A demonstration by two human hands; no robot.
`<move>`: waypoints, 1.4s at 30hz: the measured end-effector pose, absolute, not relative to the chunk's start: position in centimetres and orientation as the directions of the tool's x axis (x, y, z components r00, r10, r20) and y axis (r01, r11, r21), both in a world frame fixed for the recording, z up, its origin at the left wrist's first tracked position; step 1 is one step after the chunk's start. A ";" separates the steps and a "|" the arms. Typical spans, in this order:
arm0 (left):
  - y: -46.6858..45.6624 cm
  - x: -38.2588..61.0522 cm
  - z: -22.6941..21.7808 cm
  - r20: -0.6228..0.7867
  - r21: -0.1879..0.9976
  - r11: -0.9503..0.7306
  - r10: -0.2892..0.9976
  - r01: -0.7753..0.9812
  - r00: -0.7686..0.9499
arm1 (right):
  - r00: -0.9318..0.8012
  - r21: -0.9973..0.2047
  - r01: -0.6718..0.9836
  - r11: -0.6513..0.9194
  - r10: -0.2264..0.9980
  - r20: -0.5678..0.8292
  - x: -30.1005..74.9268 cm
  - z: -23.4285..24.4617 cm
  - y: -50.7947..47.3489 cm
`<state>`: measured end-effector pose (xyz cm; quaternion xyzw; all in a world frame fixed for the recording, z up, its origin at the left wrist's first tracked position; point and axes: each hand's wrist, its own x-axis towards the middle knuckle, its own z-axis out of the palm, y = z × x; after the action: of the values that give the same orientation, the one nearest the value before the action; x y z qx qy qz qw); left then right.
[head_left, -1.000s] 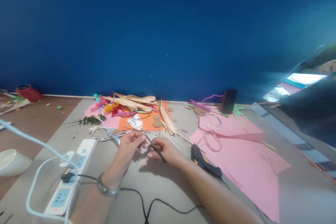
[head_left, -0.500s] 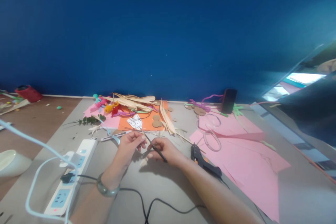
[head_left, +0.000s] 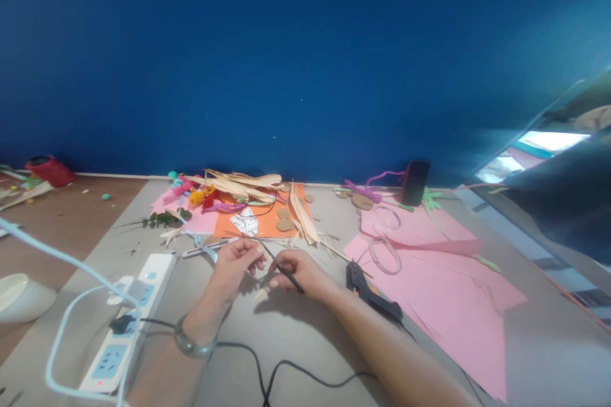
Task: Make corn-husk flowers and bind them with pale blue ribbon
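Note:
My right hand [head_left: 300,273] is closed around a slim dark tool [head_left: 286,271] that narrows to a thin tip and looks like tweezers. That tip slants up and left, past the fingers of my left hand [head_left: 237,265]. With thumb and fingertips pressed together, my left hand pinches something too small or hidden to name. Both hands are close together above the grey table. A small pale scrap [head_left: 261,295] shows just under the right fingertips. Right of my right hand lies a black glue gun [head_left: 370,292].
A white power strip [head_left: 131,324] with plugs and cables stands at left. Behind are corn husks [head_left: 245,184], orange paper [head_left: 229,224], cardboard discs [head_left: 285,224] and pipe-cleaner shapes [head_left: 195,196]. Pink sheets [head_left: 458,292] and a phone [head_left: 415,182] are at right; a white cup [head_left: 26,297] is far left.
Almost nothing differs. Both hands keep their place and grip, and the whole view has shifted very slightly.

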<state>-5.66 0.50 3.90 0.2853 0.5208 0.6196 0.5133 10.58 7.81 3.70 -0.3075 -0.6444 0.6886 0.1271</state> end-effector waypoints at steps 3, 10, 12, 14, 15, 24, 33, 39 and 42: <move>0.6 -5.7 3.9 -0.180 0.941 0.072 0.933 -0.330 -0.312 | -0.781 -0.966 0.226 -0.129 0.568 -0.259 10.6 3.6 8.0; 0.4 -5.3 3.8 -0.206 0.939 0.137 0.959 -0.316 -0.197 | -0.673 -0.980 0.105 -0.172 0.713 -0.197 10.7 3.2 8.3; 0.4 -5.3 3.6 -0.220 0.947 0.175 0.964 -0.269 -0.150 | -0.639 -0.989 0.035 -0.146 0.757 -0.135 10.6 3.3 8.3; 0.3 -5.2 3.4 -0.239 0.955 0.210 0.963 -0.209 -0.124 | -0.623 -0.992 -0.012 -0.127 0.777 -0.092 10.6 3.3 8.2; 0.3 -5.2 3.3 -0.246 0.958 0.223 0.962 -0.183 -0.116 | -0.621 -0.992 -0.025 -0.121 0.780 -0.079 10.5 3.2 8.2; 0.3 -5.1 2.3 -0.212 0.977 0.211 0.974 -0.029 -0.084 | -0.626 -0.998 -0.011 -0.069 0.778 -0.047 10.5 3.2 8.1; 1.0 -5.8 2.9 -0.092 0.995 0.099 0.951 0.006 -0.296 | -0.621 -0.997 -0.006 -0.079 0.781 -0.058 10.4 2.7 8.0; 1.0 -4.8 3.0 -0.158 0.967 0.083 0.936 -0.240 -0.315 | -0.541 -0.988 -0.077 -0.133 0.838 -0.070 10.1 3.1 7.6; 1.0 -4.3 2.8 -0.198 0.958 0.129 0.944 -0.256 -0.264 | -0.510 -0.985 -0.101 -0.143 0.857 -0.072 10.1 3.2 7.5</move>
<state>-4.34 1.00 2.83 0.3158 0.5445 0.5793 0.5179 10.09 7.54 3.21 -0.3439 -0.5495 0.6730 0.3560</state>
